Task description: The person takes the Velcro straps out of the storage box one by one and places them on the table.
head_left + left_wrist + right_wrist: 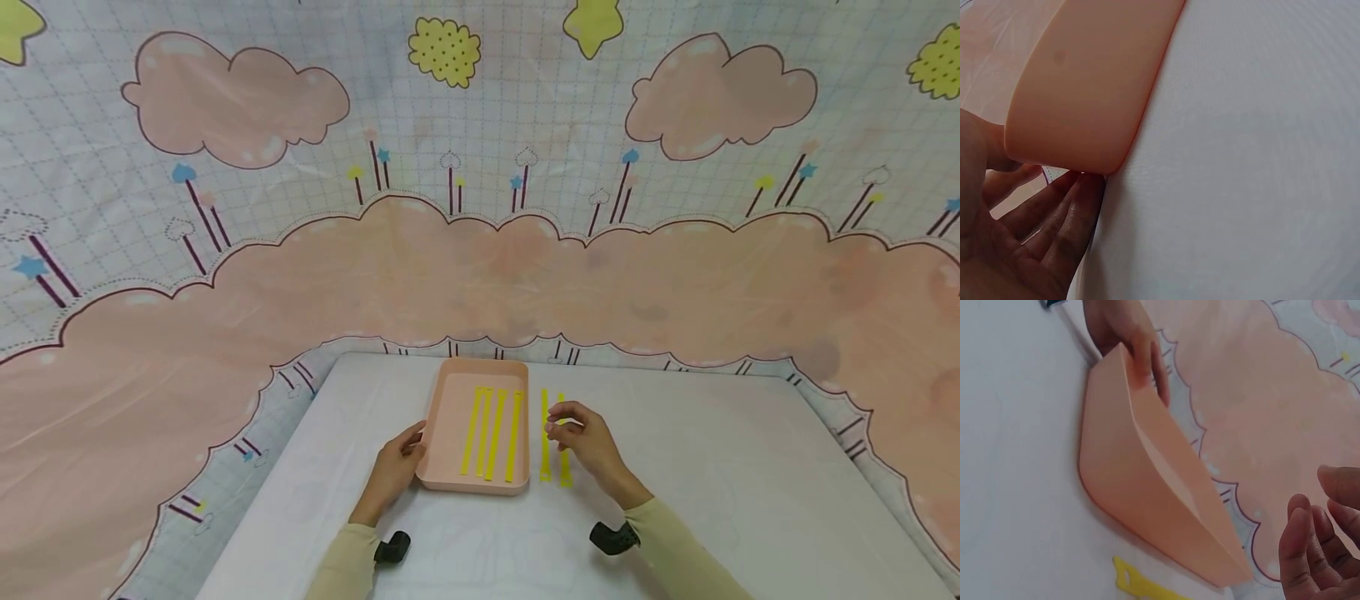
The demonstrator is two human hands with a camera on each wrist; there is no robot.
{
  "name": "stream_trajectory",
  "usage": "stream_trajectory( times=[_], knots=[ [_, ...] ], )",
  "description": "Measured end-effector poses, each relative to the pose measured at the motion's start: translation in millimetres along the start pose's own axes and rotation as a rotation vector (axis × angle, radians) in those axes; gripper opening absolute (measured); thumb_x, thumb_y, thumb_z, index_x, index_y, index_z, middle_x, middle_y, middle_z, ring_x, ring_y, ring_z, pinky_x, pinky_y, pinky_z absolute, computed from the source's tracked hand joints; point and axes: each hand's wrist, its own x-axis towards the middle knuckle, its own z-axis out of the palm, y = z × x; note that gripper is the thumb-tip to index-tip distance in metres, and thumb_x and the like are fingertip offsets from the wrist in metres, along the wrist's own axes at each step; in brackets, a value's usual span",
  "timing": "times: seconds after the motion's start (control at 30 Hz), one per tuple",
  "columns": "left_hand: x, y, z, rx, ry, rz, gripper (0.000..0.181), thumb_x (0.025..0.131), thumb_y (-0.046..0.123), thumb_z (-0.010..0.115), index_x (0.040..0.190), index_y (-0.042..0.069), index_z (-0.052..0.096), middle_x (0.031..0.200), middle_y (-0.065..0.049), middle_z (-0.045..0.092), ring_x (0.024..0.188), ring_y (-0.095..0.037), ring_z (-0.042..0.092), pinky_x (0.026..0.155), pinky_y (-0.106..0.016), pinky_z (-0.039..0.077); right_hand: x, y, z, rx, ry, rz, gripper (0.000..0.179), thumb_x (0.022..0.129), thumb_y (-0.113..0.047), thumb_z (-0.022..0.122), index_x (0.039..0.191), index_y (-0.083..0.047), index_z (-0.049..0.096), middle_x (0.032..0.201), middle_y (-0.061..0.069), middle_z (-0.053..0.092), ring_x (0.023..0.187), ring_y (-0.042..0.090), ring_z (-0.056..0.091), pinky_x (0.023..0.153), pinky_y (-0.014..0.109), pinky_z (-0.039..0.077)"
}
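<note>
A shallow peach-pink tray (pixel 457 483) lies on the white table, with several thin yellow strips (pixel 491 433) side by side in its right half. At the tray's left side, my left hand (pixel 393 467) holds the wall near the front corner; the left wrist view shows the fingertips (pixel 1091 187) against its lower edge. Two more yellow strips (pixel 545 433) lie on the table just right of the tray, one partly covered by my right hand (pixel 592 446). Fingers bent, thumb apart, that hand hovers there holding nothing visible. In the right wrist view, one strip (pixel 1138 581) has a slotted, wider end.
White table surface (pixel 750 483) extends to the right and left of the tray. A patterned cloth (pixel 480 275) with clouds and stars hangs behind the table's back edge. Black wrist bands (pixel 615 537) sit at both sleeve cuffs.
</note>
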Motion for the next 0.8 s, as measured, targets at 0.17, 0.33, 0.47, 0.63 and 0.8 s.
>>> stream_trajectory(
  times=[0.17,0.33,0.47,0.63,0.8],
  knots=[
    [0.2,-0.2,0.5,-0.007,-0.003,0.003,0.045,0.097,0.008,0.057,0.142,0.009,0.053,0.130,-0.024,0.062,0.117,-0.036,0.062,0.097,-0.047,0.053,0.1,-6,6,0.037,-0.019,-0.034,0.027,0.090,-0.006,0.068,0.115,0.001,0.061,0.108,0.013,0.063,0.080,0.014,0.067,0.067,0.025,0.055],
    [0.7,-0.8,0.4,0.001,-0.004,0.010,0.045,0.097,0.008,0.056,0.142,0.009,0.053,0.130,-0.024,0.062,0.117,-0.036,0.062,0.097,-0.047,0.053,1.3,-13,13,0.061,-0.048,-0.066,0.028,0.089,-0.004,0.067,0.116,0.003,0.060,0.108,0.013,0.063,0.080,0.013,0.065,0.067,0.022,0.054],
    [1.3,-1.3,0.6,-0.005,-0.006,0.009,0.045,0.098,0.008,0.056,0.142,0.009,0.053,0.131,-0.024,0.062,0.117,-0.037,0.062,0.098,-0.048,0.052,3.5,-17,19,0.064,-0.072,-0.085,0.028,0.090,-0.003,0.065,0.117,0.004,0.059,0.110,0.014,0.062,0.081,0.012,0.066,0.068,0.024,0.054],
    [1.0,-1.6,-0.3,-0.007,-0.007,0.006,0.045,0.098,0.009,0.056,0.142,0.009,0.053,0.131,-0.024,0.061,0.118,-0.037,0.061,0.098,-0.048,0.052,5.6,-21,27,0.062,-0.094,-0.098,0.027,0.091,-0.002,0.063,0.117,0.003,0.059,0.111,0.014,0.062,0.082,0.012,0.067,0.068,0.025,0.055],
    [1.5,-2.5,0.2,-0.005,-0.007,0.004,0.045,0.098,0.009,0.056,0.142,0.009,0.053,0.131,-0.024,0.061,0.118,-0.037,0.061,0.098,-0.048,0.052,7.3,-24,34,0.074,-0.116,-0.104,0.026,0.091,-0.004,0.064,0.116,0.001,0.059,0.111,0.015,0.062,0.083,0.011,0.067,0.069,0.026,0.055]
  ],
)
